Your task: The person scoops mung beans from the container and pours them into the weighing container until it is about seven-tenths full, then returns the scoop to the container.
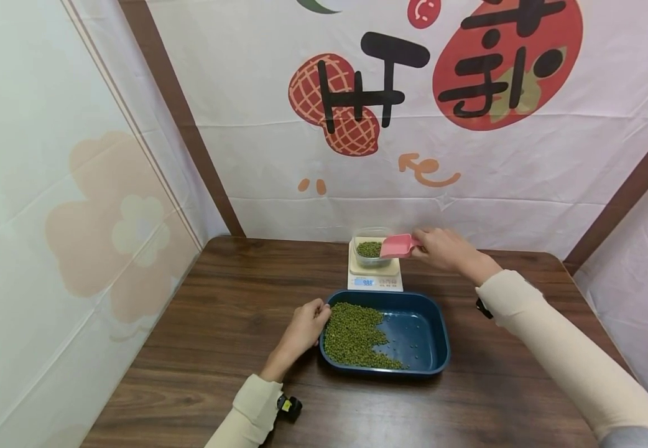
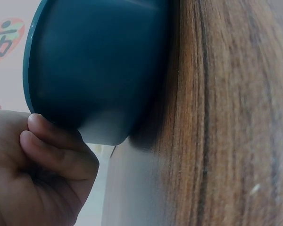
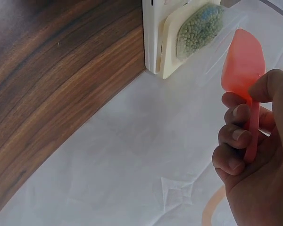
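My right hand (image 1: 446, 250) grips the handle of a small pink scoop (image 1: 395, 246), its blade tilted over the rim of a clear plastic container (image 1: 373, 262). Green beans (image 1: 369, 249) lie in that container, which stands on a white kitchen scale (image 1: 352, 274) with a lit display. In the right wrist view, fingers curl round the scoop's handle (image 3: 253, 136). My left hand (image 1: 300, 328) pinches the left rim of a dark blue tray (image 1: 440, 333). More green beans (image 1: 354, 336) are heaped in the tray's left half, with a few scattered to the right.
The brown wooden table (image 1: 234, 311) carries the tray in front and the scale at its back edge. Behind it hangs a printed white cloth (image 1: 268, 155), close to the scale. Another pale cloth (image 1: 50, 218) stands along the left side.
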The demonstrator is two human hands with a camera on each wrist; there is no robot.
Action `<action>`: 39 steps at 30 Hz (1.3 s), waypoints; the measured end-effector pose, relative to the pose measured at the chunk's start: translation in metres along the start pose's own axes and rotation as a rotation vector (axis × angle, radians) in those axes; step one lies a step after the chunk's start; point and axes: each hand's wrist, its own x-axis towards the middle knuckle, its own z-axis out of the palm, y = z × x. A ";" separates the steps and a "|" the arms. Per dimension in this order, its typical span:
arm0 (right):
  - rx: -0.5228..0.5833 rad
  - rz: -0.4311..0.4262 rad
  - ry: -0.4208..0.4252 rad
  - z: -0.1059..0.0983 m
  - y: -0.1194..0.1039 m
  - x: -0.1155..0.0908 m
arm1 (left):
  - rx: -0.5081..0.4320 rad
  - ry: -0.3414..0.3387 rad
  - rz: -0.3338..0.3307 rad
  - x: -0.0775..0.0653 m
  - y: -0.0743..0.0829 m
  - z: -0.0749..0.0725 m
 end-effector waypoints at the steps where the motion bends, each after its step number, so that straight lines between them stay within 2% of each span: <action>1: 0.006 -0.004 0.007 0.000 -0.001 -0.001 | 0.000 0.002 0.002 0.000 0.000 0.000; 6: 0.019 -0.031 0.042 0.001 -0.002 -0.007 | -0.001 0.009 -0.001 0.001 0.000 0.001; 19: 0.038 -0.082 0.066 0.000 -0.015 -0.019 | -0.004 0.002 -0.016 0.000 0.000 0.001; 34: 0.041 -0.148 0.051 0.001 -0.034 -0.034 | -0.011 0.001 -0.011 0.000 -0.001 0.000; 39: 0.044 -0.140 0.030 0.002 -0.038 -0.038 | -0.010 0.001 -0.013 0.001 -0.001 0.001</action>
